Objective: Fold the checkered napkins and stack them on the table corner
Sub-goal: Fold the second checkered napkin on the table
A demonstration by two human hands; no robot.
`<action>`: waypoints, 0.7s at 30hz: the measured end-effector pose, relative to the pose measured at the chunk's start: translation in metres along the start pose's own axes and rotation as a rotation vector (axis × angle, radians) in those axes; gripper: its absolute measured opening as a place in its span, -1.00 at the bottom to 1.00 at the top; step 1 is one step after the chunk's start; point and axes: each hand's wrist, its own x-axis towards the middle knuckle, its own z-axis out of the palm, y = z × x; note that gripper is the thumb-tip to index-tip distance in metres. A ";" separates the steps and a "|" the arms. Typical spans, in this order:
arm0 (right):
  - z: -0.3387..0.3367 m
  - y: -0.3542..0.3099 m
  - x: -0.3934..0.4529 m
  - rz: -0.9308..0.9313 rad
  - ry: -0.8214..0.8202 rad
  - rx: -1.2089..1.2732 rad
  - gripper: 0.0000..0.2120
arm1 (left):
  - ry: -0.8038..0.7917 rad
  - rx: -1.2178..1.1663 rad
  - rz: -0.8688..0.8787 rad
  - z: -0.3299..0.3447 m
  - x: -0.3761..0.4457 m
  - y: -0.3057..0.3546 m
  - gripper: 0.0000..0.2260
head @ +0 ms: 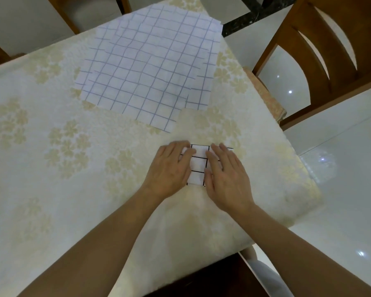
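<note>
Lying under both hands [198, 168], folded napkin [198, 166]

Both forearms showing bare, no sleeves in view; left hand [171, 168] & right hand [225, 176] wearing no rings, watch or gloves.

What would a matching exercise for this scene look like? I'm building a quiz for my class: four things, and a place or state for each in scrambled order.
Things
1. folded napkin
2. unfolded napkins
3. chair
4. left hand

Places or states
A. spread flat farther up the table
B. beside the table, at its right
C. pressed under both hands
D. flat on the folded napkin's left side

Pairs: 1-C, 2-A, 3-B, 4-D
</note>
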 end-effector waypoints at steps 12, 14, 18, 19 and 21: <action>0.023 0.029 0.022 -0.080 -0.332 -0.146 -0.27 | -0.316 0.105 -0.007 0.034 0.003 -0.005 -0.45; 0.024 0.030 0.021 -0.083 -0.340 -0.149 -0.22 | -0.329 0.100 -0.021 0.037 -0.003 -0.003 -0.44; 0.025 0.030 0.018 -0.090 -0.351 -0.176 -0.18 | -0.342 0.111 -0.029 0.041 -0.008 -0.003 -0.42; 0.026 0.030 0.018 -0.092 -0.356 -0.183 -0.18 | -0.342 0.115 -0.028 0.042 -0.009 -0.003 -0.42; 0.026 0.029 0.018 -0.090 -0.352 -0.180 -0.17 | -0.332 0.114 -0.025 0.041 -0.008 -0.004 -0.42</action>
